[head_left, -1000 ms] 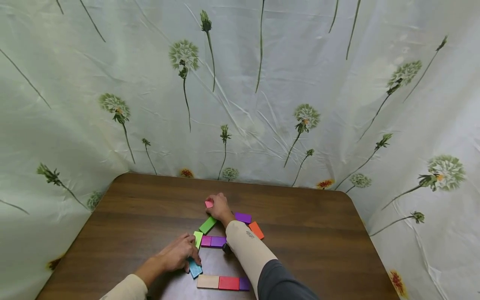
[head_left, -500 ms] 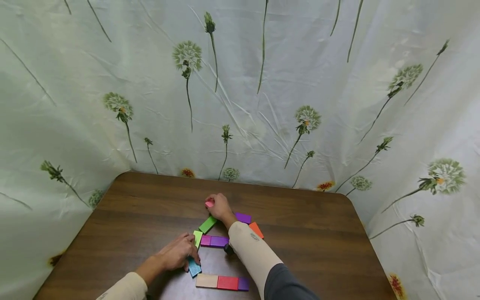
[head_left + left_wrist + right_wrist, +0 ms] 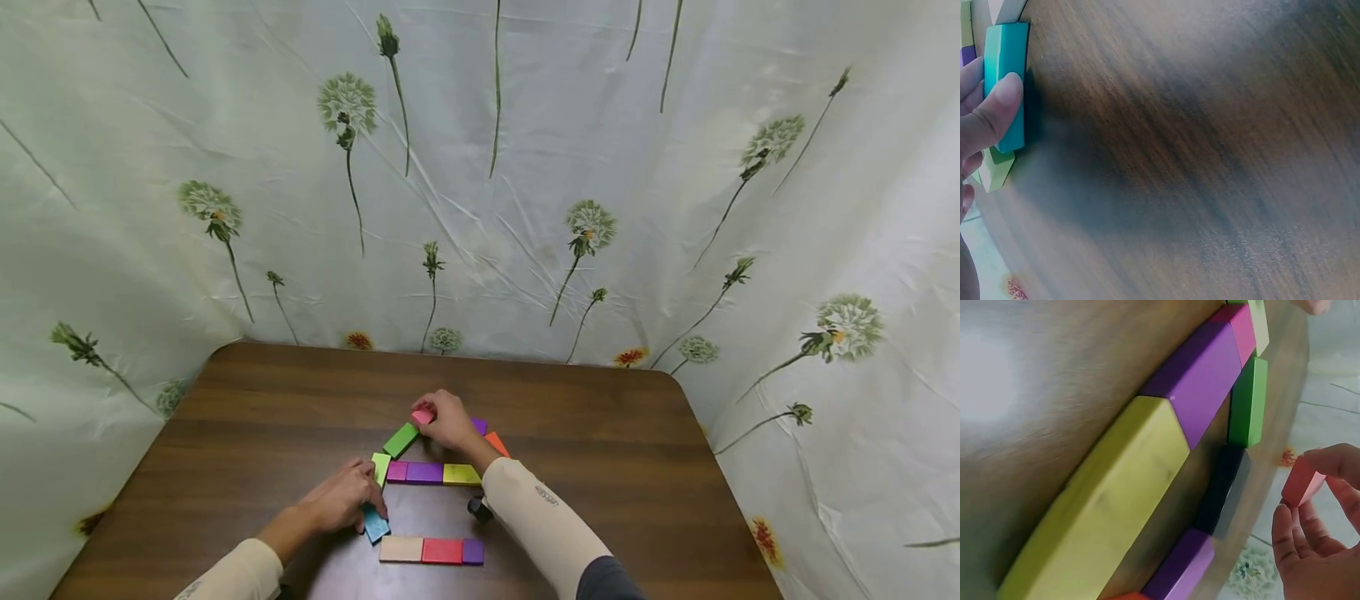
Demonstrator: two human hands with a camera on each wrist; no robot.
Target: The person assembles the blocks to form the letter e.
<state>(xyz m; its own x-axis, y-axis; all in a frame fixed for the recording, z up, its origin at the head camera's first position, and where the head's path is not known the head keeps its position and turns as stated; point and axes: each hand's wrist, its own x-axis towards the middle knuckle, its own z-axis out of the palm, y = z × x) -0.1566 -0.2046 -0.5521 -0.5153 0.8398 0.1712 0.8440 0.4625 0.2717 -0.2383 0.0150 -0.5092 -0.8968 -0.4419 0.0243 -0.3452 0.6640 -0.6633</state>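
Observation:
In the head view my left hand is at the left side of an outline of coloured wooden blocks, on a blue block. The left wrist view shows the thumb on one face of this blue block, with fingers behind it. Farther up, my right hand pinches a small coral-pink block beyond the green block. That pink block appears between thumb and fingertips in the right wrist view, raised off the table. A lime block lies just beyond my left hand.
A middle row joins magenta, purple and yellow blocks. Nearer lie beige, red and small purple blocks. A black block and an orange block are on the far side. A flowered curtain hangs behind the table.
My right hand has shifted right and slightly toward me with the pink block, and its forearm has moved right, uncovering the yellow block. My left hand stays on the blue block.

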